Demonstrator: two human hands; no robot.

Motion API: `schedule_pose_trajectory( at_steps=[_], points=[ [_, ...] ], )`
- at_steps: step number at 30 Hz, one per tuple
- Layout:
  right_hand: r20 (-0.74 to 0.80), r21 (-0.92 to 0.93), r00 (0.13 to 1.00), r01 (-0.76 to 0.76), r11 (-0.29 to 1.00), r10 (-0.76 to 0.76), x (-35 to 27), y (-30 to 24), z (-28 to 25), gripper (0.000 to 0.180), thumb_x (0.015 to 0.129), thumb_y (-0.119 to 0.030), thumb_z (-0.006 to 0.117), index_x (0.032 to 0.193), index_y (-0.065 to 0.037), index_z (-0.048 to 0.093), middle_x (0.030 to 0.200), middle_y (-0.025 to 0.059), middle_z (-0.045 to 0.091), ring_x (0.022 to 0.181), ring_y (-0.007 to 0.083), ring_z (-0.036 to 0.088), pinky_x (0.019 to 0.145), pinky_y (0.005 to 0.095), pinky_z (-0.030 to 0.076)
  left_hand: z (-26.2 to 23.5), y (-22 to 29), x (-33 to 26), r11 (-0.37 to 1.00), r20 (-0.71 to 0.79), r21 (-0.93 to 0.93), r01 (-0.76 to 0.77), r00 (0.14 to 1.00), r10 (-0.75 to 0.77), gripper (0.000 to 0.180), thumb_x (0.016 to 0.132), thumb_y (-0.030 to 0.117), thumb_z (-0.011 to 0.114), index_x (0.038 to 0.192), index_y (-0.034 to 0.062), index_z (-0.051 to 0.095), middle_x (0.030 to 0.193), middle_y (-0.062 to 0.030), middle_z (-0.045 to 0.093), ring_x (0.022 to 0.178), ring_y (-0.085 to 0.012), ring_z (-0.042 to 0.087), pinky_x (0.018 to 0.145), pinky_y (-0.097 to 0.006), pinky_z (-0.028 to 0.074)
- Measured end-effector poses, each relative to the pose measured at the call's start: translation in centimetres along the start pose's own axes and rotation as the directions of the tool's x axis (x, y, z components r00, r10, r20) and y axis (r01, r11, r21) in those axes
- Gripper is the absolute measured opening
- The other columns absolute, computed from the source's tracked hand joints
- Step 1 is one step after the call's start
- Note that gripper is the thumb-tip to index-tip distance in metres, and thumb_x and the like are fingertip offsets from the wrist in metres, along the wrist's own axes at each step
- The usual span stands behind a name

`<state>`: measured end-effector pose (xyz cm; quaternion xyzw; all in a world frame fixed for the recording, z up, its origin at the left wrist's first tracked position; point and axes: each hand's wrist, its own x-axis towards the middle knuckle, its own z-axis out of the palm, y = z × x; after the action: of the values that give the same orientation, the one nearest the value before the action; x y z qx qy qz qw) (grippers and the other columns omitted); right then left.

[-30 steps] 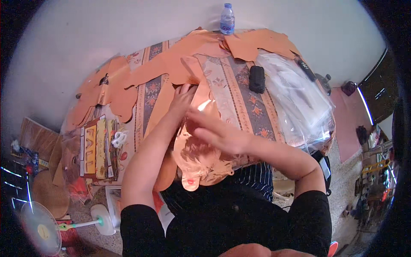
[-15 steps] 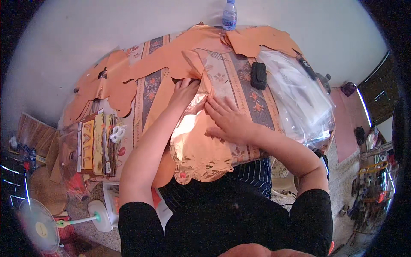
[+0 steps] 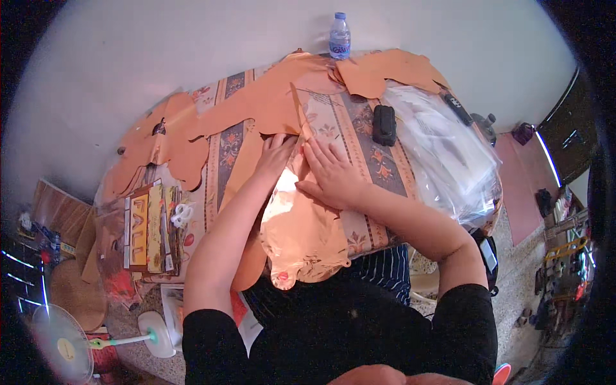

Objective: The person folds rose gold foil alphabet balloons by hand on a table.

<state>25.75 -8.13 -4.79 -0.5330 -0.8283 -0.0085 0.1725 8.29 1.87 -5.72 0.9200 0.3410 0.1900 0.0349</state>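
Note:
A flat, shiny copper-orange foil balloon (image 3: 301, 234) lies lengthwise before me, its scalloped end hanging over the table's near edge. My right hand (image 3: 335, 176) rests flat on its right side, fingers spread. Along the left side, my left hand (image 3: 276, 157) lies with fingers stretched out and their tips beside a dark gap at the foil's fold. A narrow folded strip of foil rises beyond both hands. Further flat orange foil balloons (image 3: 256, 106) spread across the far and left parts of the table, some overlapping.
Clear plastic bags (image 3: 443, 154) and a black case (image 3: 384, 125) lie to the right. A water bottle (image 3: 340, 38) stands at the back by the wall. Left are packaged cards (image 3: 144, 231) and white scissor handles (image 3: 183, 215). A fan (image 3: 64, 346) stands lower left.
My right hand has slid a little left across the foil, its thumb now lying over it. The whole view has shifted slightly down; the left hand keeps its place on the foil.

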Motion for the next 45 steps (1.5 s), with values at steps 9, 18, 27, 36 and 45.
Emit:
schedule_pose_trajectory(
  at_steps=[9, 18, 27, 36, 45],
  points=[
    [0.035, -0.103, 0.999, 0.009, 0.995, -0.006, 0.2, -0.4, 0.2, 0.085, 0.092, -0.059, 0.036, 0.143, 0.008, 0.023, 0.15, 0.0259, 0.023, 0.142, 0.0354, 0.02, 0.115, 0.0463, 0.014, -1.6, -1.9, 1.0, 0.968, 0.09, -0.244, 0.063, 0.995, -0.042, 0.043, 0.081, 0.018, 0.058, 0.122, 0.0047, 0.058, 0.121, -0.0168, 0.058, 0.119, -0.0321, 0.048, 0.098, -0.041, 0.038],
    [0.037, -0.085, 0.999, 0.023, 0.996, -0.02, 0.0, -0.1, 0.5, 0.083, 0.092, -0.059, 0.035, 0.143, 0.007, 0.025, 0.15, 0.0246, 0.024, 0.142, 0.0342, 0.018, 0.116, 0.0454, 0.011, -6.7, -2.1, 3.4, 0.951, -0.469, -0.294, 0.096, 0.853, -0.231, 0.021, 0.082, 0.01, 0.055, 0.1, 0.0019, 0.063, 0.108, -0.0152, 0.063, 0.105, -0.033, 0.057, 0.088, -0.042, 0.047],
    [0.087, -0.091, 0.996, -0.001, 0.996, 0.009, 0.0, -0.4, 0.0, 0.084, 0.092, -0.059, 0.034, 0.143, 0.007, 0.024, 0.15, 0.0249, 0.024, 0.143, 0.034, 0.017, 0.116, 0.0458, 0.012, -1.0, -2.1, 5.1, 0.994, -0.168, -0.005, -0.11, 0.98, 0.108, 0.027, 0.086, 0.015, 0.053, 0.109, 0.0048, 0.063, 0.118, -0.0113, 0.061, 0.115, -0.0289, 0.052, 0.098, -0.045, 0.039],
    [0.062, -0.09, 0.998, 0.016, 0.996, -0.01, 0.0, -0.2, 0.1, 0.083, 0.093, -0.058, 0.033, 0.143, 0.007, 0.026, 0.15, 0.022, 0.028, 0.143, 0.0323, 0.017, 0.115, 0.0477, 0.011, -0.5, -1.8, 7.0, 0.979, -0.069, 0.195, 0.063, 0.996, -0.05, 0.04, 0.091, 0.029, 0.048, 0.127, 0.0111, 0.053, 0.13, -0.0083, 0.055, 0.122, -0.0269, 0.046, 0.097, -0.048, 0.038],
    [0.068, -0.088, 0.998, 0.013, 0.996, -0.007, 0.0, -0.3, 0.2, 0.083, 0.092, -0.059, 0.033, 0.144, 0.005, 0.026, 0.151, 0.0212, 0.026, 0.142, 0.0324, 0.019, 0.115, 0.0484, 0.01, -2.2, -0.9, 8.0, 0.921, 0.063, 0.336, 0.197, 0.971, -0.231, 0.035, 0.09, 0.031, 0.049, 0.117, 0.0098, 0.059, 0.123, -0.0099, 0.057, 0.119, -0.027, 0.047, 0.097, -0.047, 0.039]
  ],
)
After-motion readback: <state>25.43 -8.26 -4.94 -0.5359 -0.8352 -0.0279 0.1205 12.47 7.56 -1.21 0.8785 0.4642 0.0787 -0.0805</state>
